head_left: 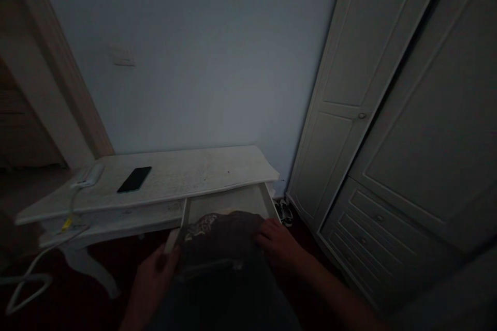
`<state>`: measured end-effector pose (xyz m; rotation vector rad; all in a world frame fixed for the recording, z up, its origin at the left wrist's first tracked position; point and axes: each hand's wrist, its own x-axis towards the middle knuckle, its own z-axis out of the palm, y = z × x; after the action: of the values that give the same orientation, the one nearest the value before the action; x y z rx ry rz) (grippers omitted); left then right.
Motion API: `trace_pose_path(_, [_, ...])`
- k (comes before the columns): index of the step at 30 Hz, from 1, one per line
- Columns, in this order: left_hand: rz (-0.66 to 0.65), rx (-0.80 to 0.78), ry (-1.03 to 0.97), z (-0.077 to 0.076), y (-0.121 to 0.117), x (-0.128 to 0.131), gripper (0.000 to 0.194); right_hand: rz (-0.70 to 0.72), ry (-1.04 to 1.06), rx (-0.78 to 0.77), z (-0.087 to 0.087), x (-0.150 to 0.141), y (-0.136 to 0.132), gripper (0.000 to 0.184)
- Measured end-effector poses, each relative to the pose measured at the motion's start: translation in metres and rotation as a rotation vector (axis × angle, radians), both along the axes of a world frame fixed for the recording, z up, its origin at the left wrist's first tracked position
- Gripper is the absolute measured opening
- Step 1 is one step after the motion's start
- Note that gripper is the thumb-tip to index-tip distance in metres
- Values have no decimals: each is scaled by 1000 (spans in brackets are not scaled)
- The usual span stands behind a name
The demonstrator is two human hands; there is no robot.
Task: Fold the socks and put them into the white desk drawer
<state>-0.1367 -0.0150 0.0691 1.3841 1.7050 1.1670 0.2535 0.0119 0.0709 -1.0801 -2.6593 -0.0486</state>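
A shallow drawer (235, 199) is pulled out of a worn white table (202, 168). Inside it lies a dark folded garment (227, 232) with a pale print near its left end. My left hand (155, 274) is closed at the drawer's front left corner, thumb and fingers about its edge, close to the cloth. Bent fingers of my right hand (277, 243) press on the garment's right end, beside the drawer's right wall. Dim light hides the fingertips in part.
A black phone (134, 179) and a white power strip (88, 175) lie on the tabletop's left. Its white cable (33, 269) hangs at the left. Shoes (285, 212) stand on the dark red floor, beside a tall wardrobe (341, 83) on the right.
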Motion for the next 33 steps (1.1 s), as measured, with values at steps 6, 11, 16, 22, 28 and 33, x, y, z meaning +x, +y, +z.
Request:
trace_pose_path(6, [-115, 183, 506, -37, -27, -8, 57, -106, 75, -306, 5, 15, -28, 58])
trace_pose_path(11, [-515, 371, 691, -25, 18, 42, 50, -199, 63, -329, -1, -26, -4, 106])
trace_pose_path(16, [-824, -54, 939, -10, 42, 80, 57, -222, -270, -343, -21, -56, 9, 63])
trace_pose_path(22, [-787, -41, 1051, -16, 32, 84, 51, -188, -301, -244, -29, -42, 8, 56])
trace_pose_path(28, [-747, 75, 1089, -24, 20, 119, 37, -204, -340, -218, -41, -7, 11, 42])
trace_pose_path(33, [-720, 159, 1041, -29, 18, 179, 37, -234, -219, -218, -38, 28, 0, 42])
